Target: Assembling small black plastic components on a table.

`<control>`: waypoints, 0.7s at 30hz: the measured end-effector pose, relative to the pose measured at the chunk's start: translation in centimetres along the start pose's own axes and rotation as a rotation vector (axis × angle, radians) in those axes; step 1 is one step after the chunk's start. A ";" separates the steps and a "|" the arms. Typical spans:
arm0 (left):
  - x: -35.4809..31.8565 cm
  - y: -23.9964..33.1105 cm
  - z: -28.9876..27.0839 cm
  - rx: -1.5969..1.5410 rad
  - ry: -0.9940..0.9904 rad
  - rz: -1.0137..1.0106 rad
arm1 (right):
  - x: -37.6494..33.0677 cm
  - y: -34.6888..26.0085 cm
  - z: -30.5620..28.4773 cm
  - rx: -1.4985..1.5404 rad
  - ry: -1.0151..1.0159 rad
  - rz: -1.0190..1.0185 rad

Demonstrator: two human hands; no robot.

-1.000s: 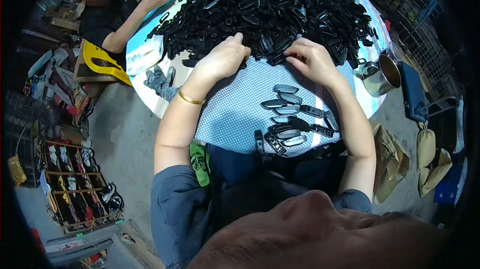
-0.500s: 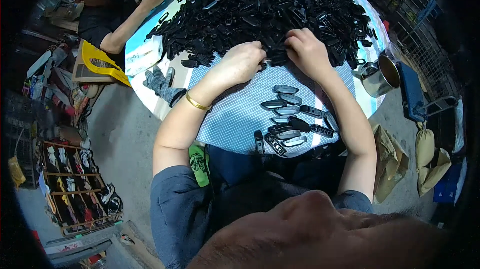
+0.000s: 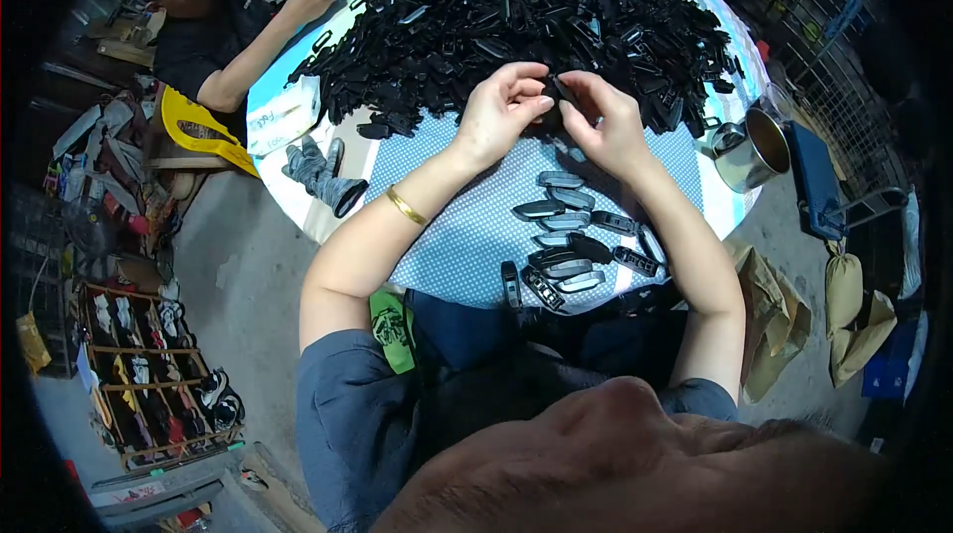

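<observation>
Over the near edge of a large pile of small black plastic pieces (image 3: 516, 7), both hands are raised close together. My right hand (image 3: 608, 124) pinches a small, elongated black plastic piece (image 3: 564, 89) between thumb and fingers. Facing it, my left hand (image 3: 501, 116) has curled fingers with the thumb near their tips; whatever it holds is lost against the dark pile. Nearer me, on the patterned cloth (image 3: 447, 235), lies a loose group of elongated black and grey plastic pieces (image 3: 568, 220), some showing their hollow side.
A grey glove (image 3: 323, 176) and a white packet (image 3: 283, 118) lie at the table's left. At the right edge stands a metal mug (image 3: 752, 151). Across the table's left side, a co-worker (image 3: 213, 32) sits with hands raised. A yellow chair (image 3: 199, 131) stands there.
Both hands have lifted back from the pile and come together, and the black piece now shows in my right hand. The co-worker's head has turned.
</observation>
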State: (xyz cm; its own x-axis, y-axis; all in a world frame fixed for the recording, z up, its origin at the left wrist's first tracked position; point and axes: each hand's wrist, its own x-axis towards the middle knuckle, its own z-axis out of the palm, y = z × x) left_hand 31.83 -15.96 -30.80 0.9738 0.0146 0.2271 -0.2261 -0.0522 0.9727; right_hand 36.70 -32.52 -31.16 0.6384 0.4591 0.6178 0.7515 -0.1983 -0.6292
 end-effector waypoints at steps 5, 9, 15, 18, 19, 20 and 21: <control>0.0 0.0 0.1 0.029 0.053 0.049 | 0.1 0.6 -0.1 0.193 0.017 0.117; 0.2 -0.3 -0.4 0.091 0.064 0.077 | 0.2 -0.1 0.2 0.102 0.082 0.020; 0.0 0.3 -0.4 0.190 0.050 0.134 | 0.0 -0.5 -0.1 -0.071 0.062 -0.029; -0.1 0.3 -0.3 0.174 0.040 0.080 | -0.1 -0.6 -0.2 -0.169 0.067 -0.106; -0.1 0.1 -0.3 0.129 0.036 0.042 | -0.1 -0.6 -0.2 -0.217 0.073 -0.158; -0.2 0.0 -0.3 0.130 0.038 0.043 | 0.0 -0.7 -0.2 -0.216 0.074 -0.159; -0.2 -0.1 0.0 0.112 0.046 0.079 | 0.0 -0.8 -0.3 -0.253 0.082 -0.208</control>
State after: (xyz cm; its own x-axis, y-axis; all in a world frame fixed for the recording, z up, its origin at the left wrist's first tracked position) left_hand 31.67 -15.93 -30.90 0.9501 0.0518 0.3076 -0.2955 -0.1661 0.9408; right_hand 36.11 -32.60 -30.51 0.4709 0.4428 0.7630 0.8779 -0.3210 -0.3554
